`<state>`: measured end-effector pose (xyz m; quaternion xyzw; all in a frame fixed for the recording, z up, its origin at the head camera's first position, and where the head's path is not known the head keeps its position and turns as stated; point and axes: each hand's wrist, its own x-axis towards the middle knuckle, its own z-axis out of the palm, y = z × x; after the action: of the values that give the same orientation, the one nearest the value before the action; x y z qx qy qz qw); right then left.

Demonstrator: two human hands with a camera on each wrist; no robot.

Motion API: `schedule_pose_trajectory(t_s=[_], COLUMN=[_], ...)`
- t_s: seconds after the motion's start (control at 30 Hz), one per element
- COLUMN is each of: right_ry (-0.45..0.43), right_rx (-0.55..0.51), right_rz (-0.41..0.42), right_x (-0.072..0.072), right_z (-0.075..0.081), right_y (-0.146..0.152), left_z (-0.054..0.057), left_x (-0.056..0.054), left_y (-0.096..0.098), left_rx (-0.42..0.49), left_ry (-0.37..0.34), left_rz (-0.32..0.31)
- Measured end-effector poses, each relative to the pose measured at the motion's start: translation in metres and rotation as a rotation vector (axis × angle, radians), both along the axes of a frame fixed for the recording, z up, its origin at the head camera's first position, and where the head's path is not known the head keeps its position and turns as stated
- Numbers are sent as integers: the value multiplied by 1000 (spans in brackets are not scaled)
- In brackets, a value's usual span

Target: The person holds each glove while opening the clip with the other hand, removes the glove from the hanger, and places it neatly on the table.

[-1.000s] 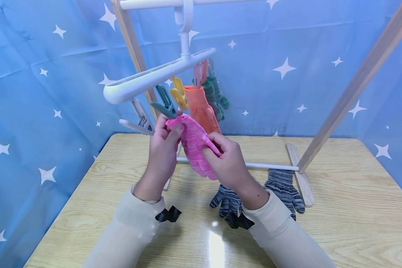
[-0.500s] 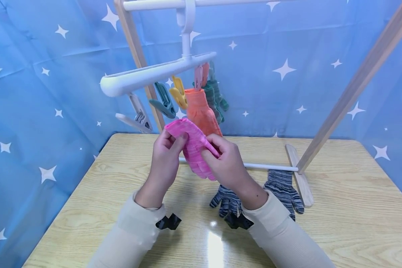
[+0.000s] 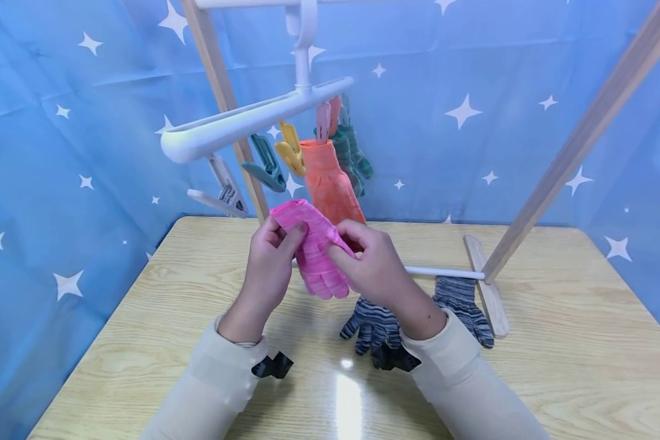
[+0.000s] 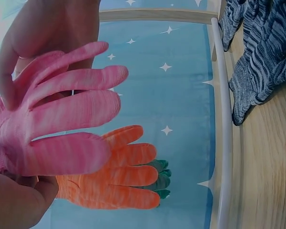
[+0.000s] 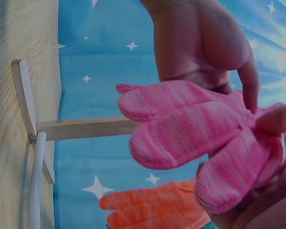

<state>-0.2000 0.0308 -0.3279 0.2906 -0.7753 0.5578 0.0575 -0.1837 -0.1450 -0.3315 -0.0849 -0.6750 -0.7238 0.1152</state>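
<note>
1. Head view: my left hand pinches the pink knit glove near its cuff; my right hand pinches its side, holding it in the air above the wooden surface.
2. A second ago, my left hand and the cuff were up at the green clothespin; now both sit below it, apart. I judge the glove unclipped, supported by my hands alone.
3. Left wrist view shows the orange glove down to its fingertips, hidden in the head view, but no clothespins.

Table under gloves (striped), rack
</note>
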Motion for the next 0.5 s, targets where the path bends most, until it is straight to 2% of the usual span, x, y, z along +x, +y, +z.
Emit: schedule_pose_trajectory(t_s=[0.23, 0.4, 0.5], right_ry=[3, -17, -36], right_rx=[33, 69, 77], right_rz=[12, 7, 3], right_x=[0, -1, -1], right_z=[0, 0, 0], right_y=[0, 1, 3], left_z=[-2, -2, -2], left_x=[0, -1, -2], left_y=[-6, -8, -7], left_rx=[-49, -77, -113], left_ry=[-7, -42, -61], left_rz=[-16, -41, -35])
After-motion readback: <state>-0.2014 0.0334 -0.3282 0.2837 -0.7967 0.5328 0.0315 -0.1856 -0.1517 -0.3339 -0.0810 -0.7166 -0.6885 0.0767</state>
